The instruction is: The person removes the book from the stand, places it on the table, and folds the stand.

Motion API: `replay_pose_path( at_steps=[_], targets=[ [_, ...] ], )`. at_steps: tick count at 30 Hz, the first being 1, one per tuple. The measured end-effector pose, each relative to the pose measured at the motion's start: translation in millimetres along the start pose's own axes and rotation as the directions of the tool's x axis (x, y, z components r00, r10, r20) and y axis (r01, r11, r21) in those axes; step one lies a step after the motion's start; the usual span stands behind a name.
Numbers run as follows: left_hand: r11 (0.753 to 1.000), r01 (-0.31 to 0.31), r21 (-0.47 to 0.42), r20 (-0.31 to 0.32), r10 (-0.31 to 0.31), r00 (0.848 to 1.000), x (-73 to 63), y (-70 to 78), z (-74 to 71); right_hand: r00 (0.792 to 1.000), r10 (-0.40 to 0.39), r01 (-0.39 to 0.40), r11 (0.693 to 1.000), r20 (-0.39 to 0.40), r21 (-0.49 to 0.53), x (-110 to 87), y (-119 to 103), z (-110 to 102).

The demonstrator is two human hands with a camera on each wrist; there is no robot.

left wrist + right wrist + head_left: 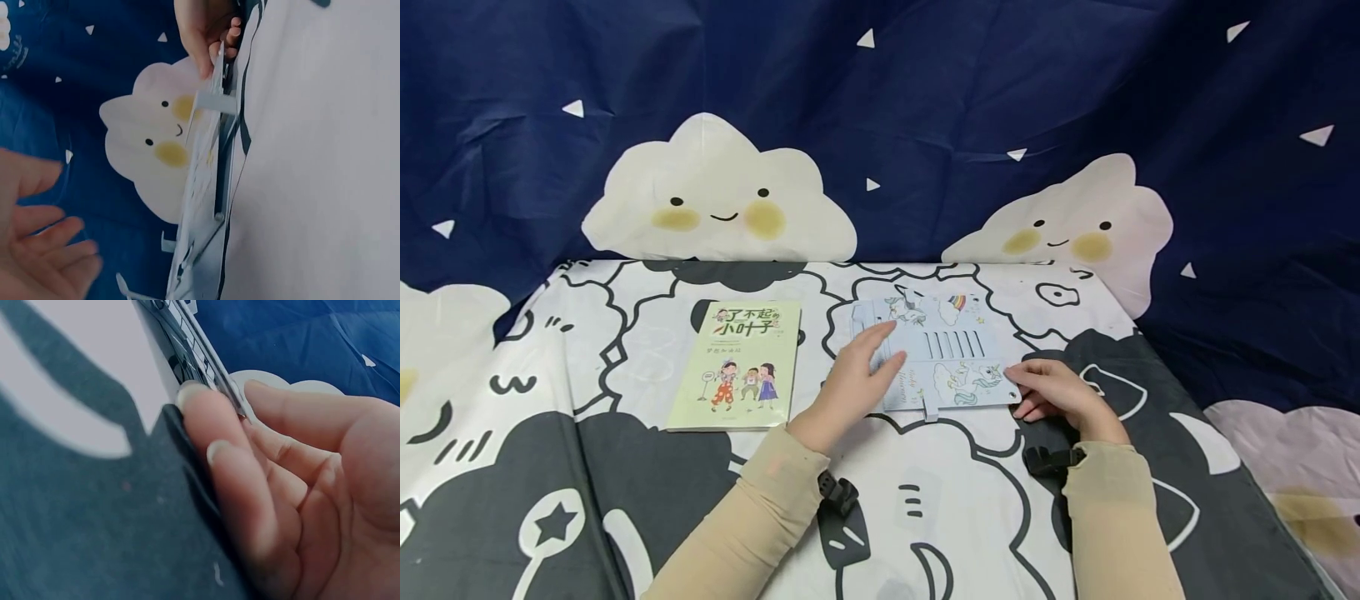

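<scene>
A pale blue book stand (951, 350) printed with unicorns and a rainbow lies on the cloth, its slotted panel facing up. At its lower right corner my right hand (1063, 392) pinches the edge, thumb above and fingers beneath; the right wrist view shows this grip closely. My left hand (850, 375) hovers over the stand's left side, thumb and fingers spread and holding nothing. In the left wrist view that hand (47, 240) is apart from the stand, whose edge (212, 144) shows small clips and a hinged back part slightly separated from the panel.
Left of the stand lies a light green book (737, 367) with cartoon children on its cover. Black-and-white patterned cloth (955, 492) covers the table. Behind it hangs a dark blue curtain (925, 100) with clouds and white triangles.
</scene>
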State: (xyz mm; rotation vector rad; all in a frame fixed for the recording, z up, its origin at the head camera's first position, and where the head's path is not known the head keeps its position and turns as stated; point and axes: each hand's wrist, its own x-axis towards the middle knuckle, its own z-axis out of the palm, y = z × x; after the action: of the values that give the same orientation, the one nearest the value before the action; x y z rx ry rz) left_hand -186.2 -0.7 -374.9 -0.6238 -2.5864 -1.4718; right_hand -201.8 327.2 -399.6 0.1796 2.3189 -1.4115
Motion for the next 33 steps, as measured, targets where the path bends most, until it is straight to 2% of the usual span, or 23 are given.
replay_pose_path(
  at_steps=[3,6,11,16,18,20,25,33],
  targets=[
    [1.0,0.019,-0.007,-0.1,-0.019,0.995,1.9,-3.4,-4.0,1.0,-0.023,0.023,1.0,0.004,0.014,-0.7,0,0],
    [0.996,0.092,0.009,-0.112,-0.09,0.99,3.9,-8.5,-6.0,0.999,-0.035,0.034,0.999,0.007,0.018,-1.7,-1,1],
    [0.966,0.255,0.043,-0.011,-0.255,0.967,4.9,-15.5,-2.7,0.999,-0.035,0.035,0.999,0.003,0.015,-1.5,0,1],
    [0.939,0.331,0.093,0.143,-0.342,0.929,2.5,-18.5,5.7,0.999,-0.043,0.043,0.999,0.004,0.007,-0.1,1,1],
    [0.935,0.335,0.121,0.183,-0.352,0.918,0.8,-18.5,8.2,0.999,-0.047,0.047,0.999,0.005,0.005,0.1,2,1],
    [0.934,0.328,0.141,0.201,-0.352,0.914,-0.6,-18.5,9.6,0.999,-0.046,0.046,0.999,0.003,0.008,0.5,2,1],
    [0.94,0.297,0.17,0.204,-0.328,0.922,-1.2,-18.8,11.5,0.999,-0.037,0.037,0.999,-0.004,0.011,1.3,1,3],
    [0.939,0.241,0.247,0.25,-0.302,0.92,-1.4,-16.0,10.7,0.999,-0.033,0.033,0.999,-0.024,0.003,2.4,1,4]
  ],
)
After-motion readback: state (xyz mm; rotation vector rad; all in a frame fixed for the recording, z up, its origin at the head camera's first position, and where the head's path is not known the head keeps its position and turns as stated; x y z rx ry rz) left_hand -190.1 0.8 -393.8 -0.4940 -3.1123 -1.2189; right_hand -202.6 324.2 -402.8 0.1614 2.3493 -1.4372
